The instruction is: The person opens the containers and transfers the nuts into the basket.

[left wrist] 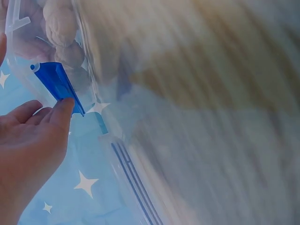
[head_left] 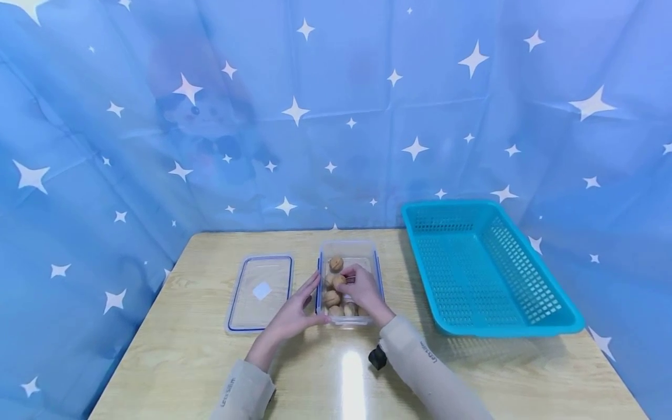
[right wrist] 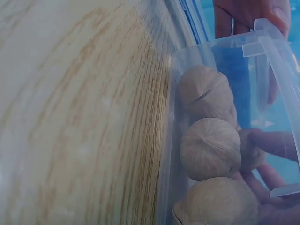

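A clear plastic storage box with blue latches stands on the table, with several walnuts inside, mostly along its left side and front end. My right hand reaches down into the box and pinches a walnut between thumb and fingers. Against the box's left side lies my left hand, fingers stretched along the wall and thumb at the front corner. In the left wrist view its fingertips touch a hanging blue latch.
Left of the box lies its clear lid, with a blue seal and a white label. A large turquoise plastic basket stands at the right of the wooden table. Behind hangs a blue curtain with white stars.
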A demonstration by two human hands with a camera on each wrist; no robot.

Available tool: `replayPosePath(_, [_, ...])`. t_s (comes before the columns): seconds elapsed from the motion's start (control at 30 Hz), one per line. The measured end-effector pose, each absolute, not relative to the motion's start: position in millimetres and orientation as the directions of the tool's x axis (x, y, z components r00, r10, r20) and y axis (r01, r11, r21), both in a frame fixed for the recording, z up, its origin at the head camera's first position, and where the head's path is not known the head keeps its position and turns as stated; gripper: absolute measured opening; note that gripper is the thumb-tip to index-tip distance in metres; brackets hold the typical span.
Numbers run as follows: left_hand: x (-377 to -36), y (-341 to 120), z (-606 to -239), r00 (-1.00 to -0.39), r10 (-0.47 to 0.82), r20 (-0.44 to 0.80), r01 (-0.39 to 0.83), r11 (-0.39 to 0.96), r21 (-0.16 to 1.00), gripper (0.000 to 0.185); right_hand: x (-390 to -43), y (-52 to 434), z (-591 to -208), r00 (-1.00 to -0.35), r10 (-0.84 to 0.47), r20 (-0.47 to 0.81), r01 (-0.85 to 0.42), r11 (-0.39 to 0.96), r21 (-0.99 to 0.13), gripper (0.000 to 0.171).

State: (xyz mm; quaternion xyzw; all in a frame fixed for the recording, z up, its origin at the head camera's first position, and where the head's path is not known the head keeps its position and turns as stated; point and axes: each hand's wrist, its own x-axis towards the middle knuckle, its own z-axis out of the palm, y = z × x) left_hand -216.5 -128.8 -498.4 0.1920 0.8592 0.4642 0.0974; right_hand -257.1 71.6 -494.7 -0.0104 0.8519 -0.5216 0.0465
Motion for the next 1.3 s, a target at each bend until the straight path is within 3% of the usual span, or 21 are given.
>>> replayPosePath(0.47, [-213.7, -125.3, -490.3, -0.924, 0.383, 0.008, 0.265, 0.623, 0.736, 0.103, -257.7, 74.1, -490.2, -0.989, -0.100, 0.108, -0.135, 0.334, -0.933, 0.031])
replayPosePath(0.63, [-214.1, -123.3, -488.7, -0.924, 0.383, -0.010, 0.259, 0.644, 0.720, 0.104, -257.9, 78.6, -483.3, -0.991, -0.111, 0.079, -0.109, 0.303, -0.947, 0.035])
replayPosePath(1.07, [-218.5, -124.1, -485.4, -0.922, 0.387, -0.028, 0.252, 0.652, 0.715, 0.104, -255.4, 117.4, -416.5, -0.982, -0.134, 0.136, -0.171, 0.298, -0.939, 0.041])
replayPosePath(1.3, [-216.2, -123.9, -485.2, -0.925, 0.379, -0.043, 0.239, 0.664, 0.708, 0.103, -259.5, 154.7, -387.2, -0.991, -0.082, 0.108, -0.128, 0.315, -0.941, 0.042])
